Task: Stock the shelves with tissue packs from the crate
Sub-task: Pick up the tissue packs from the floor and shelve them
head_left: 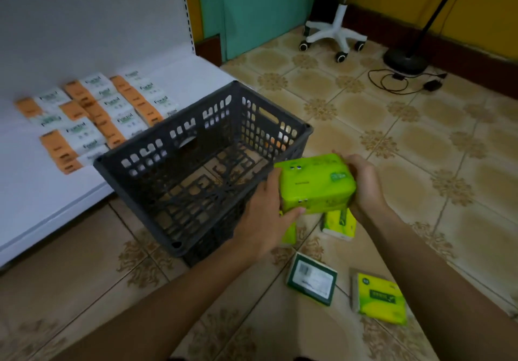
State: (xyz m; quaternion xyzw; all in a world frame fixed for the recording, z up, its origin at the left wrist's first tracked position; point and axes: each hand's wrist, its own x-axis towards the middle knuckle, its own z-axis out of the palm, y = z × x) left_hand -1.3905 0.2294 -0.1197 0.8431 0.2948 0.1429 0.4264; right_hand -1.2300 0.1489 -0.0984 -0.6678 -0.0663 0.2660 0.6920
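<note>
While left hand (266, 214) and right hand (364, 186) hold green tissue pack (316, 184), fingers (294, 211) clamped on its ends, pack sits just right of dark crate (157, 158); orange-white packs (112, 105) lie on shelf (42, 192).

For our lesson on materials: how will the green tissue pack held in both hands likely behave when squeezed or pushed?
Probably soft: the green tissue pack has rounded, bulging corners between the left hand and right hand. Likely light, being held by its ends alone. Its glossy wrap may slide; flat faces make rolling unlikely.
</note>
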